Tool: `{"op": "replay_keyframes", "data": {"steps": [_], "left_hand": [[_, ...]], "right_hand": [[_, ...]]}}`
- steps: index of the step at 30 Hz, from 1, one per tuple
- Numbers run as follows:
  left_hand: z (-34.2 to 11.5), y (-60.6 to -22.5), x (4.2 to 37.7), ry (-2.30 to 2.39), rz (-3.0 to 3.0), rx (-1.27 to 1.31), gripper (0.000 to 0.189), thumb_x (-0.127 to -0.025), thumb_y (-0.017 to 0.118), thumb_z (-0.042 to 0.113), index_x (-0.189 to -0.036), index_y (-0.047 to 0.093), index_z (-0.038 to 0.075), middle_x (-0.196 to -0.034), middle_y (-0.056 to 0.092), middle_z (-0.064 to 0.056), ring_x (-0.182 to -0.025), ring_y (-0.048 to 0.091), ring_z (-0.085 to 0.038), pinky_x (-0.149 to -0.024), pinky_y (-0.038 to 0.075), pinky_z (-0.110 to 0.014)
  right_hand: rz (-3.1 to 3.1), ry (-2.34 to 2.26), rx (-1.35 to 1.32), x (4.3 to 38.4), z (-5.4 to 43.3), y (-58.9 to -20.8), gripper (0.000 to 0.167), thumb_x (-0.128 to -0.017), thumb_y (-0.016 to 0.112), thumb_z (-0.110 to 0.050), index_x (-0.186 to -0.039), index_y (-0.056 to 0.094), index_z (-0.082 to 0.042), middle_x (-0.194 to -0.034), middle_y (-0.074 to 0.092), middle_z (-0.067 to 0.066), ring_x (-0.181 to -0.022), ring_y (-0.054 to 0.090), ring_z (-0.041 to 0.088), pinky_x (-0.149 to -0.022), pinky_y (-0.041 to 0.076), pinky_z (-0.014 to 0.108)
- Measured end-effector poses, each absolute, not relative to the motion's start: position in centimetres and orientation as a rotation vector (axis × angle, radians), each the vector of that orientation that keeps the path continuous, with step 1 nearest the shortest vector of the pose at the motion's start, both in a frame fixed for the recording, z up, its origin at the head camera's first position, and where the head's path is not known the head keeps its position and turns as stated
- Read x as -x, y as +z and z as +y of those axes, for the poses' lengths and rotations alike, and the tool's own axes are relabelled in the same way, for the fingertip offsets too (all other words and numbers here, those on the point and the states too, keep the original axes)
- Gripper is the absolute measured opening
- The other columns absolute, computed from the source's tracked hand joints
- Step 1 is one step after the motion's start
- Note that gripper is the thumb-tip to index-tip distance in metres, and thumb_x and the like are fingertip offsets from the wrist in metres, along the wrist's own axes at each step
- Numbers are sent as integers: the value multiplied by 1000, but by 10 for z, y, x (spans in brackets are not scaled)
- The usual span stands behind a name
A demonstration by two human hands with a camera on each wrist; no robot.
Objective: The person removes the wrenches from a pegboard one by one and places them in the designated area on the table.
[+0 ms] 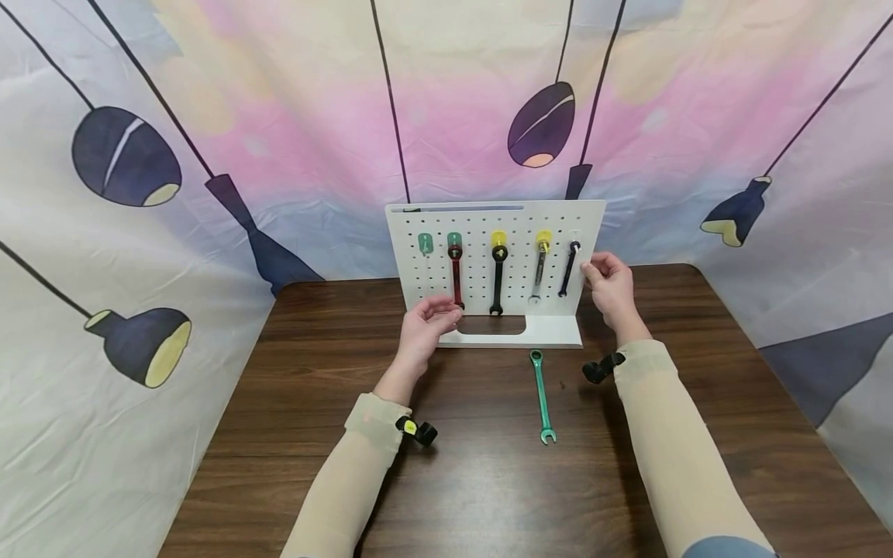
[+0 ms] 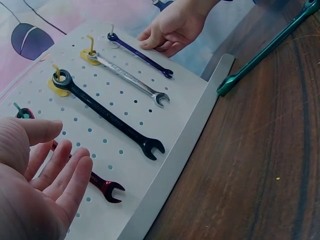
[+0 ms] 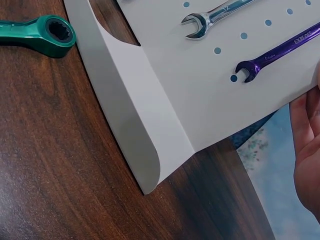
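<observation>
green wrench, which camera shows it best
The head view shows the green wrench whole, both ends included. The left wrist view crops one end; the right wrist view shows mainly its ring end, close up.

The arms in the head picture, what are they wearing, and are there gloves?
The left sleeve and right sleeve are long and cream, with blue-grey cloth above the right one. The left wrist camera is black with a yellow marking; the right wrist camera is black too. The left grip and right grip are gloveless.
</observation>
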State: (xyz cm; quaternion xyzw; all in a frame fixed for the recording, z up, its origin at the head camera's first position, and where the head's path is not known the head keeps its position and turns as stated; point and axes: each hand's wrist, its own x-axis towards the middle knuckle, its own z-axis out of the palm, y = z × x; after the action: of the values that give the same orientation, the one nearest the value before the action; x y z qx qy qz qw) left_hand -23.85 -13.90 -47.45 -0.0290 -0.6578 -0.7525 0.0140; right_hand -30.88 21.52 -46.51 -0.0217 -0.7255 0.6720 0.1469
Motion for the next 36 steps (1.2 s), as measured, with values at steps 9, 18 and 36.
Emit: {"op": "replay_keyframes", "data": {"steps": [9,18,36], "left_hand": [[-142,-467,243,-2287,-2032,73,36,-96,76,-4,-129,66,-10,-116,75,-17,-93,73,-10,-84,64,-26],[-143,-465,251,-2225,-2007,77,38,-93,80,-3,-129,67,-8,-121,74,-21,-101,72,-16,-91,60,-24],[-130,-467,272,-2149,-1948,138,38,-95,77,-7,-132,67,-4,-134,68,-22,-127,65,-36,-101,60,-33]], "right_hand": [[-2066,1937,74,309,216,-468,11,-106,70,-11,-98,68,-18,-90,64,-9,-88,60,7,-90,57,37],[-2072,1924,68,309,215,-468,8,-106,69,-10,-101,69,-16,-90,65,-12,-88,60,6,-85,58,28],[-2086,1905,72,311,215,-470,4,-107,68,-12,-106,68,-9,-92,63,-8,-93,61,14,-88,59,30]]}}
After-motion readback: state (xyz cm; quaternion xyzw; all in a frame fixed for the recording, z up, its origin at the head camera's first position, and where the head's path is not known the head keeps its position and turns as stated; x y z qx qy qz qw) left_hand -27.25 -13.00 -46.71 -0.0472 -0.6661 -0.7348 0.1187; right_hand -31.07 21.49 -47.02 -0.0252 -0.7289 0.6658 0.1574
